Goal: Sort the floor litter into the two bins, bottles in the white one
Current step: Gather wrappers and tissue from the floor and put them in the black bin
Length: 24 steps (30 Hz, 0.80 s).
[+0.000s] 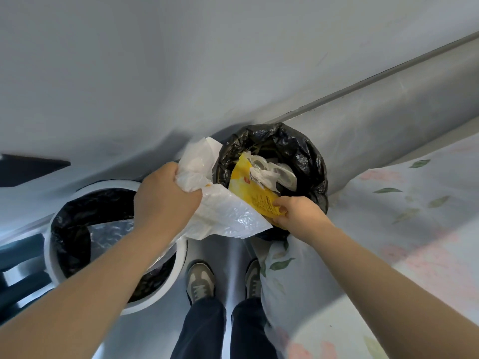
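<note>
Top-down view, standing over two bins on grey floor (217, 251).

Hard to make out:
- Inside of white bin (50, 257), lower left, partly blocked by left forearm. Lined w/ black plastic. Something clear and shiny (110, 235) inside, can't tell what.
- Body of black-lined bin (307, 151), centre, hidden under its liner. Near side covered by both hands and their loads.
- Dark shape (28, 167) cut off at left edge, unidentifiable.
- Print on yellow wrapper (255, 193) too small to read.

In black-lined bin: crumpled white and clear litter (272, 173), w/ upper end of yellow wrapper leaning in over near rim. Lower end of wrapper pinched btwn thumb and fingers of right hand (296, 213), at near rim.

Left hand (166, 196) clenched tight round bunched white plastic bag (223, 213), above gap btwn the bins. Loose end of bag draped toward wrapper, overlapping it.

Bins near each other, no contact visible. Grey shoes (201, 281) and dark trousers below, btwn bins. Bed w/ floral sheet (401, 229) on right, just beside black-lined bin.
</note>
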Tool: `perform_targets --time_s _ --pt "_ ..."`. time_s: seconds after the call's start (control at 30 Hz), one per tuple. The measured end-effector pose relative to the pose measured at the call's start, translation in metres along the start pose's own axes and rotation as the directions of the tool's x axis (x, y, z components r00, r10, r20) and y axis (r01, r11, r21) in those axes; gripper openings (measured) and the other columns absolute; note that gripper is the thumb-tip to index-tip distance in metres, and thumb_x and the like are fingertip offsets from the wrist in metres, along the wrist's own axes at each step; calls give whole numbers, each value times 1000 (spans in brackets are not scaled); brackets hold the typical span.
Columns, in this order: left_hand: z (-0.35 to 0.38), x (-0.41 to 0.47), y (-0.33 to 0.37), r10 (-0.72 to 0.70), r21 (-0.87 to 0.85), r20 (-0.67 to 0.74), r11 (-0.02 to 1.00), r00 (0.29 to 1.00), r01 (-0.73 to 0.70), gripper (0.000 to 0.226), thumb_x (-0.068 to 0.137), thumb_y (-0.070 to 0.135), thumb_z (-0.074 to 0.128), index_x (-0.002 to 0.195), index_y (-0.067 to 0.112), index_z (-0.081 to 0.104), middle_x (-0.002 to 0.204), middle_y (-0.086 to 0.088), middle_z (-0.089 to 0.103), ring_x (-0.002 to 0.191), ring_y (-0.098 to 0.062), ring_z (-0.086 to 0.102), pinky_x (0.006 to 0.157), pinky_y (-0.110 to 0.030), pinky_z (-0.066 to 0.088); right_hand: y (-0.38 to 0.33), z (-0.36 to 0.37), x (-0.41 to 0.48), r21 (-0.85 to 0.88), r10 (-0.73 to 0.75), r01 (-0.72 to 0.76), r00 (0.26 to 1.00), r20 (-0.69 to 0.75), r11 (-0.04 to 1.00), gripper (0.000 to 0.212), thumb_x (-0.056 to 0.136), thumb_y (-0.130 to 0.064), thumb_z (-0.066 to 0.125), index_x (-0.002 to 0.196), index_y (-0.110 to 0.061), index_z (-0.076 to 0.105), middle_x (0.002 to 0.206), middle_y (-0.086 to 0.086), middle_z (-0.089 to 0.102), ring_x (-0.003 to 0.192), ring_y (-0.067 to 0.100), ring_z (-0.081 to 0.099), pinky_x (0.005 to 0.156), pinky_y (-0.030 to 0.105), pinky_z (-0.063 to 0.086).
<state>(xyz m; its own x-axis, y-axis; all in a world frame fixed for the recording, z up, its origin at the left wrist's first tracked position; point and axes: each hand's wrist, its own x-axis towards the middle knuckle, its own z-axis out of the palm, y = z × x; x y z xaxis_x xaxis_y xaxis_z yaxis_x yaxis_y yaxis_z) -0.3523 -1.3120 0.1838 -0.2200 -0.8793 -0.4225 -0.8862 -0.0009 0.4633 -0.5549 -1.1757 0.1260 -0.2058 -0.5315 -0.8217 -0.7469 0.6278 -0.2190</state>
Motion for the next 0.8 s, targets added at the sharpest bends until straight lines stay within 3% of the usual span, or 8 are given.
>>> perform_targets --time_s 0.13,0.3,0.47,0.6,0.67,0.8 --pt "-5 1 19 49 -13 -33 999 998 -49 23 74 24 72 81 8 56 74 -3 58 71 -29 56 60 -34 42 4 -13 -18 11 -3 4 998 -65 1000 42 92 -26 57 133 -22 54 123 5 61 112 24 56 90 34 48" --pt "0 -1 51 4 -134 -35 991 999 -8 23 74 24 74 85 10 59 80 -4 63 77 -30 59 70 -42 53 9 -24 -44 196 29 14 977 -214 980 35 93 -25 54 128 -21 58 113 2 65 102 21 60 86 37 52" --pt "21 0 71 -148 -317 0 938 989 140 19 75 22 72 73 26 54 72 13 56 72 -17 56 60 -27 43 17 -23 -59 336 81 73 902 -423 939 51 92 -22 55 141 -20 44 137 0 50 119 18 51 92 24 41" --pt "47 0 73 -236 -398 2 891 972 217 16 75 21 70 88 17 61 85 4 64 79 -19 60 67 -29 48 22 -14 -63 279 28 168 812 -583 946 60 89 -18 61 144 -20 38 147 0 38 135 17 35 107 25 33" --pt "61 1 70 -288 -400 8 877 958 267 18 74 23 70 89 17 62 89 2 65 82 -21 62 71 -33 52 24 -9 -60 217 -50 209 820 -570 954 61 88 -19 63 145 -21 39 149 0 36 139 18 30 111 28 32" --pt "88 0 62 -319 -281 95 900 943 333 21 76 28 68 91 19 57 92 1 61 82 -23 59 68 -32 46 25 -3 -46 182 -143 208 937 -317 961 72 90 -33 62 152 -25 26 158 -1 23 146 17 18 117 30 24"
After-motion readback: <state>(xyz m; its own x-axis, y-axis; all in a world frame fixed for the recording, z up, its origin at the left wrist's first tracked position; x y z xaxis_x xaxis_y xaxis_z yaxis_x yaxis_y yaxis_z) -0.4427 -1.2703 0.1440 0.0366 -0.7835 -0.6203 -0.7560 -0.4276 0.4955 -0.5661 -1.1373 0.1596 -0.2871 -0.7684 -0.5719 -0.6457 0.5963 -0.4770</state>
